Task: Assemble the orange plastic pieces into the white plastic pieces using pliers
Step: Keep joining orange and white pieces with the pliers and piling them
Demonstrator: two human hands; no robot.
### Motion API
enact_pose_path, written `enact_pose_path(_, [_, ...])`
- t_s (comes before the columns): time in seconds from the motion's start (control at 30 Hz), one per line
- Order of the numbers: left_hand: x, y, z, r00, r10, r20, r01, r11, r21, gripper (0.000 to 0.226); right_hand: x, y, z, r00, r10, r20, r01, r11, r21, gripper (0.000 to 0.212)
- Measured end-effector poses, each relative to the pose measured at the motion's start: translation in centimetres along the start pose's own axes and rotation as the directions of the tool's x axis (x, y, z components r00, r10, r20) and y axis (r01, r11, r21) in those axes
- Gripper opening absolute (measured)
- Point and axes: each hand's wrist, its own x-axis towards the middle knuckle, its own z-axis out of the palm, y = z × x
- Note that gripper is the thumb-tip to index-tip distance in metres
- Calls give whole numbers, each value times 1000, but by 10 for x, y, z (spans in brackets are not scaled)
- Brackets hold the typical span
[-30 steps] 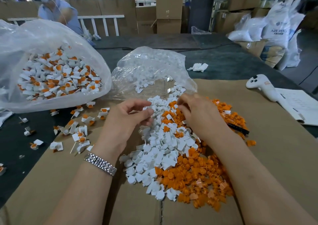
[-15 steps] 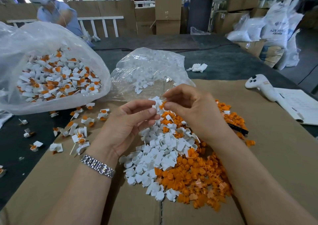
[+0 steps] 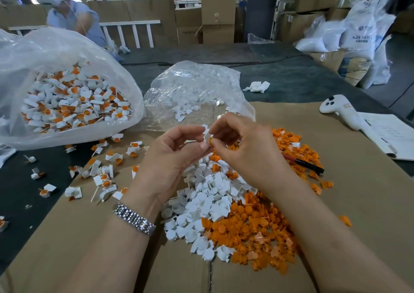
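White plastic piece (image 3: pixel 205 133) is held mid-frame, just above centre, pinched between thumb and fingers of the left hand (image 3: pixel 172 156). Right hand (image 3: pixel 244 149) pinches an orange plastic piece (image 3: pixel 210 140) at its fingertips, touching the white one's lower edge; can't tell if it's seated. Both hands sit above the loose pile: white pieces (image 3: pixel 208 205) centre-left, orange pieces (image 3: pixel 253 227) centre-right and lower right, all on brown cardboard (image 3: pixel 358 203). Pliers (image 3: pixel 307 164) lie on the orange pile right of the right wrist, only the dark and red handles visible, partly buried. Metal watch (image 3: pixel 134 219) on left wrist. Upper left: large clear bag (image 3: pixel 44 53) holding assembled white-and-orange parts; more assembled parts (image 3: pixel 103 176) scattered below it, left of centre. Upper centre: smaller clear bag (image 3: pixel 197 84) with white pieces. Right edge: white handheld controller (image 3: pixel 342 111) beside a paper sheet (image 3: pixel 389 133). Another person (image 3: pixel 74 17) sits top left.
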Motion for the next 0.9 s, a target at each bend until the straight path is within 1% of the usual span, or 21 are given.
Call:
enact_pose_path(0.07, [0,-1,1,1000,23,-3,-23,999,42,43,-1,0,2,999,38,-28,-37,998,44,10])
enact_pose_path(0.1, [1,-2,1,1000,24,-4,-24,999,48,44,-1,0,3,997,61,-40,-58,996,71,10])
enact_pose_path(0.17, [1,-3,1,1000,17,-8,-16,998,52,39,-1,0,5,993,103,-54,-96,988,121,10])
enact_pose_path(0.23, [-1,-2,1,1000,20,-18,-18,994,108,37,-1,0,6,988,141,-63,-129,978,164,11])
enact_pose_path(0.3, [-3,0,2,997,77,-18,-69,954,290,34,-1,1,8,981,184,-61,-170,967,192,11])
enact_pose_path(0.37, [-6,-1,4,984,179,-13,-149,854,499,33,0,0,10,970,238,-53,-221,949,224,10])
enact_pose_path(0.4, [-6,-1,5,976,219,-12,-177,818,546,34,0,-1,11,962,270,-45,-250,934,257,9])
enact_pose_path(0.43, [-7,-2,6,970,242,-19,-192,813,550,35,0,-1,10,955,296,-28,-275,914,299,7])
enact_pose_path(0.47, [-8,-1,7,968,247,-32,-194,831,522,36,1,-1,6,952,305,2,-288,899,330,8])
enact_pose_path(0.53, [-9,1,7,976,205,-70,-160,901,404,39,1,-1,-2,961,261,89,-276,901,333,15])
enact_pose_path(0.6, [-9,5,6,990,128,-62,-110,965,237,41,1,0,-10,971,190,148,-224,938,263,23])
enact_pose_path(0.67, [-7,6,4,997,72,-13,-70,992,107,41,1,0,-15,978,136,159,-165,969,185,25])
enact_pose_path(0.73, [-6,6,3,999,44,21,-45,997,66,41,2,0,-17,982,101,160,-127,980,156,25])
enact_pose_path(0.9, [-7,9,1,997,33,64,-36,998,51,44,0,-2,-19,990,26,137,-45,990,132,25])
